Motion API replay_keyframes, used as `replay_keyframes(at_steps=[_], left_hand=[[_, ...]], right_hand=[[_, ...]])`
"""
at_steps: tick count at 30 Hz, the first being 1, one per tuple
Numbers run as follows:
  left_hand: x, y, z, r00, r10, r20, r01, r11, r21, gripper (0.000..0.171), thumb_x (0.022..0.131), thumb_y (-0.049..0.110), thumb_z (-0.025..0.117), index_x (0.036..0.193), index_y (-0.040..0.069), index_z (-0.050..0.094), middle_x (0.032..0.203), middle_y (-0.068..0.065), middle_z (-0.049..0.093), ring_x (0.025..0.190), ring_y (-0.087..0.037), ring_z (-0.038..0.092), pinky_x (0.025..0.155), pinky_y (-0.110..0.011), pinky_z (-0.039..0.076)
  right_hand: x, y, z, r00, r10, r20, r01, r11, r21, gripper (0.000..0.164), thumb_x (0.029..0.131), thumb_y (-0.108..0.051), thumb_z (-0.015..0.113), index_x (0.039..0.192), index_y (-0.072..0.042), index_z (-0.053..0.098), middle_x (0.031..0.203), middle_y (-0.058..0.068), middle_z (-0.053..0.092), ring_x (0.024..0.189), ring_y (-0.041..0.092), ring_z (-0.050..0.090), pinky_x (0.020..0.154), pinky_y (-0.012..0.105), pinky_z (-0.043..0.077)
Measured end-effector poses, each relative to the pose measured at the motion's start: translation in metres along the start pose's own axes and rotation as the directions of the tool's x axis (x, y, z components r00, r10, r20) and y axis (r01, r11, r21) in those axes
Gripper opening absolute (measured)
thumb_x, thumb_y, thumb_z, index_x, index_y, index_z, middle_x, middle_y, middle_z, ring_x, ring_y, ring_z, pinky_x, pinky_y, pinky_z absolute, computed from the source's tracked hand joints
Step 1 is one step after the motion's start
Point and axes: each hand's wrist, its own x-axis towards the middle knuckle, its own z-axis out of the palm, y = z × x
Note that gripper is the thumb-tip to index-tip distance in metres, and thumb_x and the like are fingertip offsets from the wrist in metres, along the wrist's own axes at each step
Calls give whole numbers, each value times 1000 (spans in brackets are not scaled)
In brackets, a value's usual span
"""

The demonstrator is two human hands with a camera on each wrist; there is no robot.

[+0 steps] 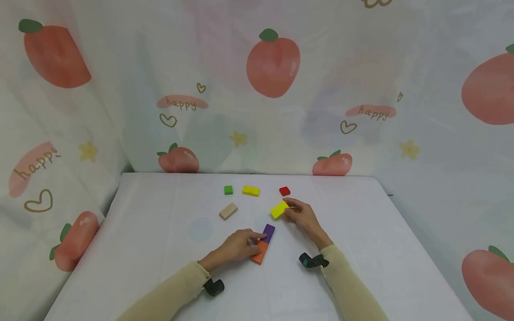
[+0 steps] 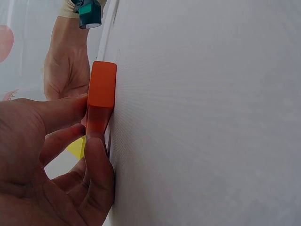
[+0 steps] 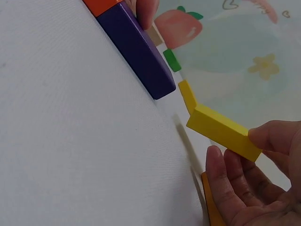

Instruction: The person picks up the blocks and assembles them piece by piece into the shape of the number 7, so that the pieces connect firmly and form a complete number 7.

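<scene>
A: What is the right hand (image 1: 304,219) doing?

B: Gripping. Its thumb and fingertips are pinching one end of a yellow block (image 1: 278,211). In the right wrist view the block is hanging tilted, clear of the tabletop (image 1: 353,276).

A: Location?

B: It is sitting just beyond the far end of the purple block (image 1: 269,231) and slightly to its right, not touching.

A: And the left hand (image 1: 238,244)?

B: Its fingers are bending in against the left side of a two-block row. It is holding the orange block (image 1: 258,257), and in the head view a fingertip is also reaching the purple block's left edge.

A: How is the row lying?

B: Flat, end to end, running from near left to far right. Orange is forming the near half, purple the far half, and their ends are touching.

A: Remaining pieces?

B: Along the far side, from left to right: a small green block (image 1: 228,190) is lying beside a second yellow block (image 1: 250,191), and a red block (image 1: 284,191) is resting just beyond the right hand. A beige block (image 1: 228,211) is lying nearer than the green one, at a slant.

A: Surroundings?

B: A peach-printed curtain (image 1: 225,58) is hanging behind the tabletop. Pale sleeves (image 1: 168,290) are covering both forearms.
</scene>
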Motion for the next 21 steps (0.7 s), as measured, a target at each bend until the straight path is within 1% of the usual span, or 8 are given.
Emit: replay_keyframes(at_steps=[6, 11, 15, 17, 21], left_hand=[[0, -1, 1, 1000, 3, -3, -3, 1000, 0, 46, 89, 28, 73, 133, 32, 62, 105, 4, 66, 87, -9, 52, 72, -24, 44], [1, -3, 3, 1000, 1, -3, -1, 1000, 0, 46, 88, 29, 73, 133, 34, 62, 105, 5, 65, 87, -9, 52, 71, -24, 44], [1, -3, 4, 1000, -9, -4, 10, 1000, 2, 47, 89, 29, 73, 133, 35, 61, 105, 6, 65, 86, -8, 52, 71, -24, 44], [1, -2, 4, 1000, -9, -7, 9, 1000, 6, 47, 89, 29, 73, 133, 34, 61, 105, 6, 65, 86, -8, 52, 71, -23, 44], [2, -3, 3, 1000, -3, -8, 3, 1000, 17, 47, 89, 30, 72, 134, 34, 61, 105, 6, 65, 87, -7, 53, 73, -24, 45]], right_hand=[[-3, 0, 2, 1000, 1, 5, -1, 1000, 20, 43, 99, -16, 58, 141, -12, 53, 143, 16, 50, 102, 20, 64, 85, 25, 56], [-6, -2, 5, 1000, 1, -4, -1, 1000, 30, 40, 99, -15, 58, 138, -9, 55, 140, 17, 52, 106, 23, 63, 87, 27, 56], [-8, -2, 7, 1000, -19, -20, 19, 1000, 23, 37, 99, -14, 58, 135, -7, 57, 137, 18, 54, 106, 24, 63, 86, 28, 56], [-10, -7, 8, 1000, -14, -18, 15, 1000, 27, 37, 99, -11, 57, 135, -5, 56, 137, 19, 54, 108, 26, 63, 88, 32, 56], [-11, -8, 9, 1000, -15, -23, 15, 1000, 4, 36, 99, -11, 58, 134, -6, 57, 136, 19, 55, 108, 27, 63, 89, 33, 56]])
